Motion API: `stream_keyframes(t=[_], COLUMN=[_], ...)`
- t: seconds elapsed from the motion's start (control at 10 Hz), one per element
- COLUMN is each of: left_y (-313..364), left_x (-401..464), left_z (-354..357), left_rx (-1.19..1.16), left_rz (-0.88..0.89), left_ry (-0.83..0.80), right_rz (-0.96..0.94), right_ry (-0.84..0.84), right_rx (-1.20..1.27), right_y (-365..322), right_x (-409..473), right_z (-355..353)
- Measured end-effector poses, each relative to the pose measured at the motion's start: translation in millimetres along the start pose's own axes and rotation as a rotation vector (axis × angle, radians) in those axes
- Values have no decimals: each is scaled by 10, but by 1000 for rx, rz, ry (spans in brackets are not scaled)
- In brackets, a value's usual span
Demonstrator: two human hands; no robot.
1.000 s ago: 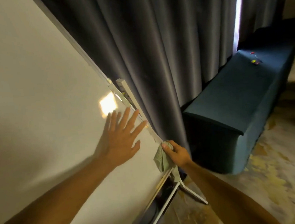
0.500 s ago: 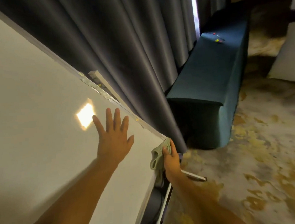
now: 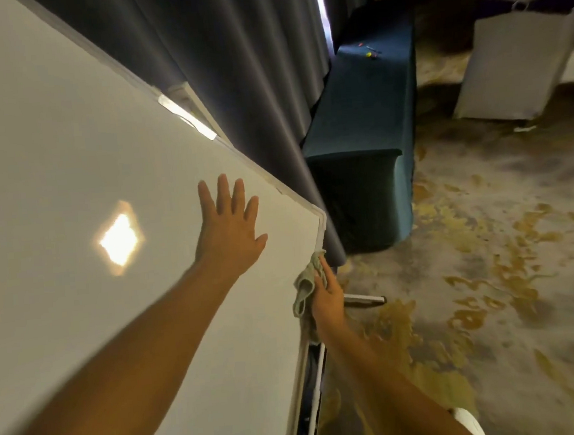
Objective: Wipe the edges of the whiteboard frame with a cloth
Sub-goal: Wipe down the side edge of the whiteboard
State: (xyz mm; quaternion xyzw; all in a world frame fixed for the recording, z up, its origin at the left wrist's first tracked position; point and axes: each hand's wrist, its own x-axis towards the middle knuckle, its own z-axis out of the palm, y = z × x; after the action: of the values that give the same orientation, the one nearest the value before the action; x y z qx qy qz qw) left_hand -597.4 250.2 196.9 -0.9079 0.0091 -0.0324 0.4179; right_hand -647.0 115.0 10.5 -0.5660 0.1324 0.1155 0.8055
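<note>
A large whiteboard [image 3: 69,172] fills the left of the head view, its pale frame edge [image 3: 319,240] running down from a rounded corner. My left hand [image 3: 229,232] lies flat on the board surface, fingers spread, a little left of that corner. My right hand [image 3: 326,291] grips a pale green cloth [image 3: 305,286] and presses it against the frame edge just below the corner. Part of the cloth hangs down behind my right wrist.
Dark grey curtains [image 3: 239,70] hang right behind the board. A long teal bench [image 3: 370,121] with small coloured objects on top stands to the right. A white-covered chair [image 3: 520,54] is at the far right. The board's stand leg [image 3: 364,301] sticks out over patterned carpet.
The view has swung right and down. My right hand with the cloth has slid from the board's corner to the edge just below it. My left hand stays flat on the board.
</note>
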Motion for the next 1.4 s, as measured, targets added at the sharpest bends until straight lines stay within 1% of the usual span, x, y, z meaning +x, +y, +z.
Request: stream_keyframes(t=[0.1,0.2,0.3,0.4,0.5,0.6,0.8,0.9,1.0,1.1,1.2,1.3,1.4], left_y=[156,320,403,440,478,504,517,457,434,390,337,378,345], left_x=[-279,-721,-1184,-1458,-1392,-1404,-1443,-1466,-1451,-1645,-2178,-3065,-3890], left_z=[-20,-187,-157,-110,-164,-179,-218,-180,-161,-325,-352,-203,-56], left_rx=[77,-68,-36,4,8,47,44,44,26,-205,-407,-375,-302], left_rz=[70,112,148,163,137,143,119,114,127,158,183,202,184], left_ry=[36,31,-20,25,49,39,63,43,11,6,-1,-42,-48], right_rz=[1,6,78,96,85,122,136,135,40,-3,99,80,27], right_ry=[21,41,92,74,56,40,26,0,-27,8,68,107,129], right_rx=[-4,19,157,193,179,167,136,129,6,-20,55,52,45], right_y=[42,-25,-64,-52,-27,20,275,553,878,925,848,873,975], right_x=[-167,-215,-247,-409,-566,-776,-1332,-1725,-2091,-2290,-2329,-2506,-2721], right_z=[-56,-184,-270,-306,-335,-364,-423,-318,-265,-257,-201,-158,-109])
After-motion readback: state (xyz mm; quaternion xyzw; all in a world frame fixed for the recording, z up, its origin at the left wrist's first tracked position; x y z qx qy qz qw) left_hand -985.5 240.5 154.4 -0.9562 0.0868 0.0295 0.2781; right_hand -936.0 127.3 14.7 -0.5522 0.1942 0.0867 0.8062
